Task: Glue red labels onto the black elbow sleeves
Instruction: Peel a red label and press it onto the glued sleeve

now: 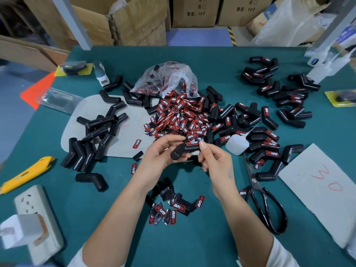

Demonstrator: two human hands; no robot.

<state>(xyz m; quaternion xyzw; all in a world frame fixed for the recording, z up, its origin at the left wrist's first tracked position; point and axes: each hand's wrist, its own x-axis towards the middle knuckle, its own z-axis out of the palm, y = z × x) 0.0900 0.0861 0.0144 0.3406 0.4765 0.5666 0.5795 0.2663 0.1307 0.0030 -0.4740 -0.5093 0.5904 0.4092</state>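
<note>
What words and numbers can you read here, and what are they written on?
"TAPER": on the red labels, with a red word before it that is too blurred to read.
"10个": on the cardboard boxes, after blurred characters.
"右": on the same box, above.
"MO" or similar, red handwriting: on the grey card.
Red scribble on the grey mat: unreadable.
White bottle's label: too blurred.

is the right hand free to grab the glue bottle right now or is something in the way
Probably not straight away: the right hand is pinching a label on the sleeve that the left hand holds. The glue bottle lies just beside it, path unobstructed.
</note>
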